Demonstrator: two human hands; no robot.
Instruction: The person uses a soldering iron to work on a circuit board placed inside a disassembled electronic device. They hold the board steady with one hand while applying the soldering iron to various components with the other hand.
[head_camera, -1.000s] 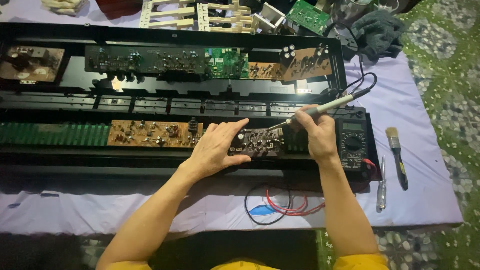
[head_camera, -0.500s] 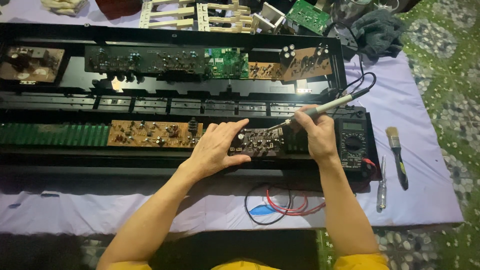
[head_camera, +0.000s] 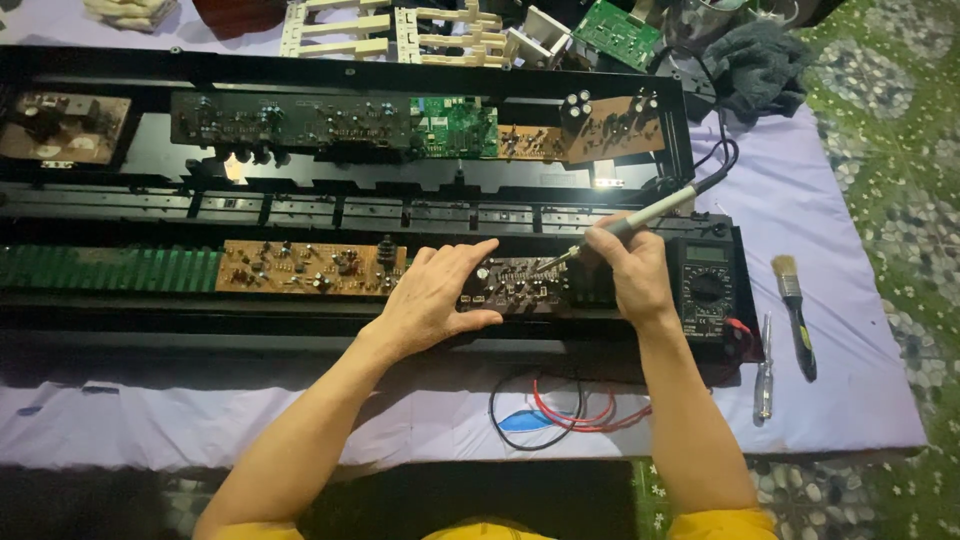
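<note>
Two hands work over one dark board (head_camera: 520, 285) set in the black chassis (head_camera: 340, 330). Left hand (head_camera: 435, 300) lies flat-fingered on the board's left end, thumb under its near edge — steadying, not clenched. Right hand (head_camera: 630, 270) is closed round a soldering iron (head_camera: 640, 217), its tip touching the board between the hands. Just right of that grip sits a multimeter (head_camera: 705, 290); farther right, a brush (head_camera: 795, 310) and screwdriver (head_camera: 765, 365).

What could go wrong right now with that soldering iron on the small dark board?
The left hand steadies the small dark circuit board with fingertips close to the soldering iron tip, so a slip could burn them. The iron's cord trails over the open case, where it might snag. The multimeter sits just beside the right hand and might get bumped.
</note>
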